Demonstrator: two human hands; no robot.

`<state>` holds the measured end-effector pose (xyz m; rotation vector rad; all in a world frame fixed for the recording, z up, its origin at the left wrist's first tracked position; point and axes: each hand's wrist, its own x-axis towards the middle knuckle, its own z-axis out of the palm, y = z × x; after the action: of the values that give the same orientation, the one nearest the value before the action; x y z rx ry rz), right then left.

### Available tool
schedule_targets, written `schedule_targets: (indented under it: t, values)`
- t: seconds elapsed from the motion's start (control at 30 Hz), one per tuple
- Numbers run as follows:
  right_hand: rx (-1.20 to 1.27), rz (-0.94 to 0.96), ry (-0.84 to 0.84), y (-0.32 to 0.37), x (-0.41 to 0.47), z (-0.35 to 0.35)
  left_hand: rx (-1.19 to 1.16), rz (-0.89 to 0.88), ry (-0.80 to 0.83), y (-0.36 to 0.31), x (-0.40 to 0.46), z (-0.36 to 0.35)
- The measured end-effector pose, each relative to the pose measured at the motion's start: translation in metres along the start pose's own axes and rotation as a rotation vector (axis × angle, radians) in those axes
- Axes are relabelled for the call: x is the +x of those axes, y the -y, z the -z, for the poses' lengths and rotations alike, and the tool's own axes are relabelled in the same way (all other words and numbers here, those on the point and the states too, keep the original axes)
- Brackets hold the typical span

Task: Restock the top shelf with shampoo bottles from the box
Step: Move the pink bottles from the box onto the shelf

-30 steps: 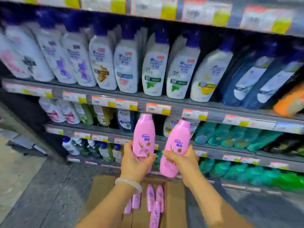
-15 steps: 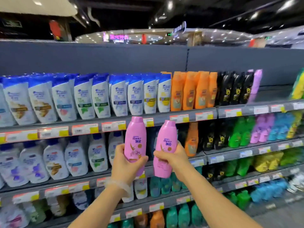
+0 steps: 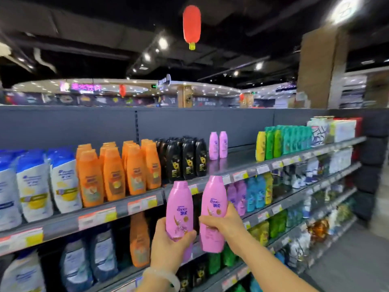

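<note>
My left hand (image 3: 171, 243) grips a pink shampoo bottle (image 3: 179, 205) upright by its lower half. My right hand (image 3: 221, 223) grips a second pink shampoo bottle (image 3: 213, 205) beside it. Both bottles are held in front of the top shelf's edge (image 3: 237, 175). On the top shelf, two matching pink bottles (image 3: 218, 145) stand at the back, with bare grey shelf surface (image 3: 240, 160) around them. The box is out of view.
Black bottles (image 3: 185, 159) stand left of the gap, orange bottles (image 3: 117, 171) and white-and-blue bottles (image 3: 37, 186) further left. Yellow and green bottles (image 3: 280, 142) stand right of the gap. Lower shelves (image 3: 284, 203) are full of bottles. A red lantern (image 3: 191, 25) hangs overhead.
My view has swung up from the box and lower shelves to the top shelf and rightwards. Both hands have risen with their pink bottles toward the gap by the two pink bottles.
</note>
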<state>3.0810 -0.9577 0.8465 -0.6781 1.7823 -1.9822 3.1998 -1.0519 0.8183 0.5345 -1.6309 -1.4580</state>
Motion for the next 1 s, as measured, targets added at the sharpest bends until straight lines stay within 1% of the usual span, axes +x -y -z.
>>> schedule_targets:
  t: [0.1, 0.23, 0.37, 0.53, 0.63, 0.73, 0.9, 1.0]
  values:
    - [-0.014, -0.01, -0.041, 0.006, 0.028, 0.063, -0.006, 0.011, 0.031, 0.008, 0.017, -0.065]
    - [-0.004, -0.006, -0.089, 0.007, 0.069, 0.122, -0.011, 0.031, 0.028, 0.02, 0.043, -0.135]
    - [0.01, 0.009, -0.128, 0.004, 0.121, 0.161, -0.004, 0.012, 0.023, 0.029, 0.086, -0.194]
    - [0.023, 0.062, -0.14, 0.016, 0.214, 0.194, -0.024, -0.046, 0.029, 0.036, 0.163, -0.263]
    - [0.008, 0.084, -0.138, 0.034, 0.27, 0.206, 0.001, -0.09, -0.003, 0.034, 0.214, -0.293]
    - [0.003, 0.117, -0.103, 0.047, 0.322, 0.216, -0.043, -0.107, -0.039, 0.033, 0.261, -0.314]
    - [0.0, 0.139, -0.051, 0.049, 0.4, 0.219, -0.043, -0.103, -0.105, 0.042, 0.317, -0.328]
    - [-0.017, 0.133, 0.021, 0.042, 0.445, 0.208, -0.012, -0.111, -0.152, 0.052, 0.339, -0.328]
